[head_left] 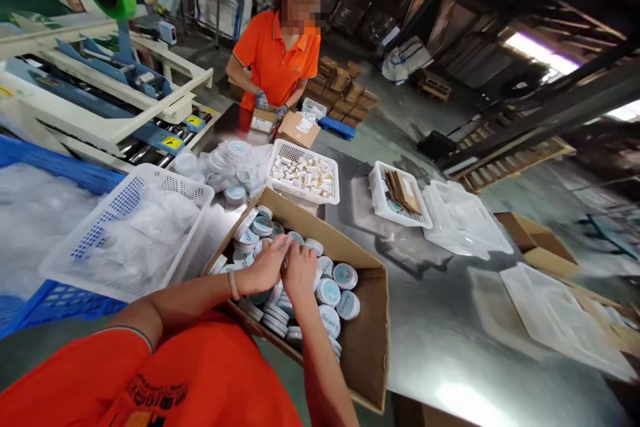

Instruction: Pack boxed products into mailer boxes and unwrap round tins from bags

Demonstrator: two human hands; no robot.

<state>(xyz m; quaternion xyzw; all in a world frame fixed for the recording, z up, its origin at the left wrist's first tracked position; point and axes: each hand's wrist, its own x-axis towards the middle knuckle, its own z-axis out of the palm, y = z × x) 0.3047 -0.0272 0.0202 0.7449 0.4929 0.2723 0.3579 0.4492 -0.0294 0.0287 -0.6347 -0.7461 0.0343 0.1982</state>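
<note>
My left hand (264, 269) and my right hand (300, 271) meet over an open cardboard box (367, 340). Round white containers with light blue tops (329, 292) fill much of it, some lying flat and others on edge. The fingers of both hands are curled in and close together, touching or nearly so at the tips. Whatever they may hold is hidden behind the fingers. Containers lie just below and around both hands.
To the left stands a white basket of clear plastic bags (145, 240). Behind the box are bagged containers (225, 167) and a basket of small white-and-gold pieces (305, 177). Across the metal table (440, 320), a gloved co-worker (280, 60) handles cardboard cartons. Plastic trays (555, 307) lie right.
</note>
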